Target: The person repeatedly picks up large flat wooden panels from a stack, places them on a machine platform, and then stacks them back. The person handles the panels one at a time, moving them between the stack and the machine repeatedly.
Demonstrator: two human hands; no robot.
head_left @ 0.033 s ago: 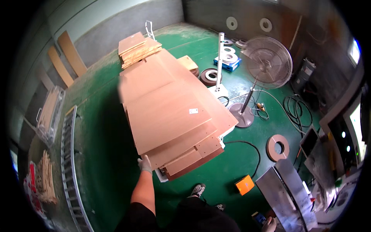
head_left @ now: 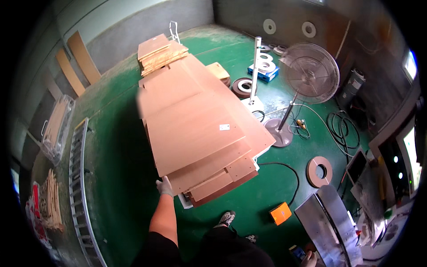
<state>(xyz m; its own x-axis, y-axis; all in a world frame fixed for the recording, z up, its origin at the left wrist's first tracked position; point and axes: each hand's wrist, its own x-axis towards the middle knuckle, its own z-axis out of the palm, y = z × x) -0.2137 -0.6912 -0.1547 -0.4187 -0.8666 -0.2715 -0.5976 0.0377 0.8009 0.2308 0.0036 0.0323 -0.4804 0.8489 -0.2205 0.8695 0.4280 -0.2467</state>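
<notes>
flat brown wooden boards (head_left: 191,138) lie in a loose pile just ahead of my pale-gloved left hand (head_left: 165,187), none lifted off. it touches one corner; i can't tell if it grips. my right hand (head_left: 309,259) is well apart, its hold hidden.

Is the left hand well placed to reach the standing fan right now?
Probably not: the left hand is at the near left edge of the boards, which lie between it and the fan.
</notes>
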